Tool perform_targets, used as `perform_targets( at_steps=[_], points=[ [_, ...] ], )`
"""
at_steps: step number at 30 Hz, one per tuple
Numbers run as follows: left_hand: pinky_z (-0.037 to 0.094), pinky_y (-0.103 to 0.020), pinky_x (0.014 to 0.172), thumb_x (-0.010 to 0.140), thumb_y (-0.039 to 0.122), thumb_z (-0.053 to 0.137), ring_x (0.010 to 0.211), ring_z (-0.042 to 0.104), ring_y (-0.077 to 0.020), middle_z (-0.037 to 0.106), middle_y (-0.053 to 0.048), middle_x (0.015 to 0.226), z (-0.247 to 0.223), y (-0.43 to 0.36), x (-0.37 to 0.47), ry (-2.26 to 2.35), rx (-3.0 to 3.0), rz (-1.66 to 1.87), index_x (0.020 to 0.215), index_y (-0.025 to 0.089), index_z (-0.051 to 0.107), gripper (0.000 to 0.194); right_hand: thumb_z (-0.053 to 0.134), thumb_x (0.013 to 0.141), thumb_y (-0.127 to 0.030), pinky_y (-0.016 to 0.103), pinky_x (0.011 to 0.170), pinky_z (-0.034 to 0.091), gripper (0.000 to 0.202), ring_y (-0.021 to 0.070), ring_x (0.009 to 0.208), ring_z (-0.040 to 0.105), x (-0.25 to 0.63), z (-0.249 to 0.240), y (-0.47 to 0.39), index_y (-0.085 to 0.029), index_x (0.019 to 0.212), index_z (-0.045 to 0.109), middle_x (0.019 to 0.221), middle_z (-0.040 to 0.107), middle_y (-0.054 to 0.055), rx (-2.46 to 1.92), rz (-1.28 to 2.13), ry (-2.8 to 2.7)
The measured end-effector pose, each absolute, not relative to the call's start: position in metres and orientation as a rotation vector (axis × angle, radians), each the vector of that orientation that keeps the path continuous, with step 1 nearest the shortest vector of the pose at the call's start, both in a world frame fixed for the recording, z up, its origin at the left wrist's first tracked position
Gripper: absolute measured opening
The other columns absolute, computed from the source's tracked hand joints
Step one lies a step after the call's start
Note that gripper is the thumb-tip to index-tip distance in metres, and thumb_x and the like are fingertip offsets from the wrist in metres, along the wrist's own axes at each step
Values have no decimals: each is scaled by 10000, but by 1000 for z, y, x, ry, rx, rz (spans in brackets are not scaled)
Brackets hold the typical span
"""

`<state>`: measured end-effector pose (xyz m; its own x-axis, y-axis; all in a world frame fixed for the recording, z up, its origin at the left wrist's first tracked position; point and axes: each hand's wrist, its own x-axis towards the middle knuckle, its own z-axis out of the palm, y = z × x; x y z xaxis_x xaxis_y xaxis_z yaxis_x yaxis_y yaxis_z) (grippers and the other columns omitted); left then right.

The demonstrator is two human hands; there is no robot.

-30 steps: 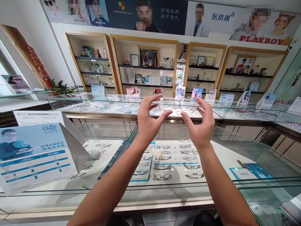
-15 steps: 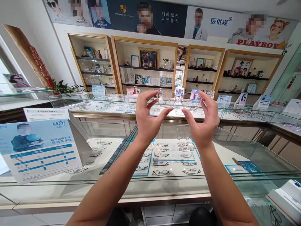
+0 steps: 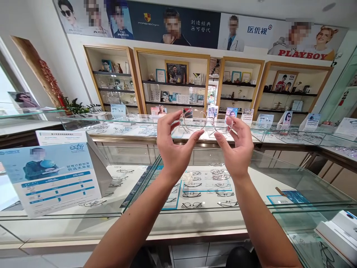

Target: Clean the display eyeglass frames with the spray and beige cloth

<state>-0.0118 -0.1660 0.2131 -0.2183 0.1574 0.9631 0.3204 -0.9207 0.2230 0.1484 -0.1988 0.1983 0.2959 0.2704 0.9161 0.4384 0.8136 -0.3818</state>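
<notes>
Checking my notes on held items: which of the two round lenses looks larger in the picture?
The left lens, held by the left hand; its outline looks wider than the right lens, held by the right hand.

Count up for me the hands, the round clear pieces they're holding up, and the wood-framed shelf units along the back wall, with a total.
Hands: 2, the left hand and the right hand
Round clear pieces: 2
Wood-framed shelf units: 4
Total: 8
</notes>
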Motion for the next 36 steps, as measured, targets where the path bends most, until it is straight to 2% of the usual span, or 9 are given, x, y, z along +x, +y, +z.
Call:
perform_targets(
  at_steps=[9, 15, 20, 27, 31, 32, 34, 36],
  points=[
    [569, -374, 937, 796, 460, 855, 1117, 634, -214, 631, -66, 1246, 213, -173, -14, -686, -1906, -2361, 1275, 281, 614, 565, 742, 910, -412, 503, 1064, 537, 506, 258, 1203, 659, 146, 200, -205, -282, 1373, 584, 1285, 689, 85, -724, -224, -1259],
    [573, -358, 931, 812, 454, 843, 1114, 641, -206, 641, -68, 1242, 212, -173, -15, -693, -1944, -2420, 1281, 285, 621, 546, 756, 897, -424, 491, 1048, 536, 493, 251, 1158, 666, 142, 205, -211, -257, 1335, 605, 1246, 703, 83, -737, -267, -1250],
    [584, -360, 935, 824, 478, 825, 1142, 633, -211, 632, -71, 1278, 207, -175, -22, -749, -2016, -2325, 1342, 295, 602, 593, 767, 886, -436, 474, 1045, 538, 477, 236, 1113, 670, 142, 196, -207, -263, 1302, 608, 1228, 700, 71, -752, -231, -1248],
    [616, -345, 880, 826, 509, 813, 1073, 649, -200, 636, -60, 1203, 160, -171, -60, -1030, -2077, -2164, 1270, 284, 648, 524, 747, 886, -488, 499, 1092, 509, 495, 245, 1143, 646, 121, 153, -200, -289, 1312, 590, 1252, 678, 66, -838, -17, -1390],
    [634, -370, 892, 811, 476, 835, 1080, 658, -212, 631, -66, 1206, 122, -175, -105, -1220, -2028, -2111, 1266, 306, 659, 517, 665, 948, -457, 427, 1019, 536, 462, 214, 1163, 640, 121, 118, -172, -294, 1365, 548, 1313, 656, 66, -873, 142, -1436],
    [638, -387, 891, 796, 472, 848, 1074, 659, -219, 629, -65, 1206, 114, -177, -119, -1256, -1998, -2089, 1265, 312, 662, 529, 615, 979, -443, 406, 988, 542, 412, 204, 1155, 641, 123, 106, -159, -284, 1354, 556, 1308, 656, 67, -900, 166, -1435],
    [640, -424, 894, 761, 454, 878, 1064, 657, -234, 628, -63, 1202, 101, -184, -144, -1317, -1950, -2026, 1249, 328, 673, 544, 554, 1007, -418, 397, 953, 540, 289, 208, 1089, 650, 125, 77, -129, -234, 1210, 646, 1219, 689, 76, -1033, 226, -1576],
    [635, -453, 906, 738, 431, 898, 1077, 652, -252, 638, -64, 1197, 91, -191, -164, -1363, -1924, -1952, 1239, 340, 681, 553, 555, 1001, -369, 418, 983, 514, 278, 234, 1081, 648, 120, 45, -101, -197, 1168, 695, 1179, 715, 98, -1237, 308, -1878]
  ],
)
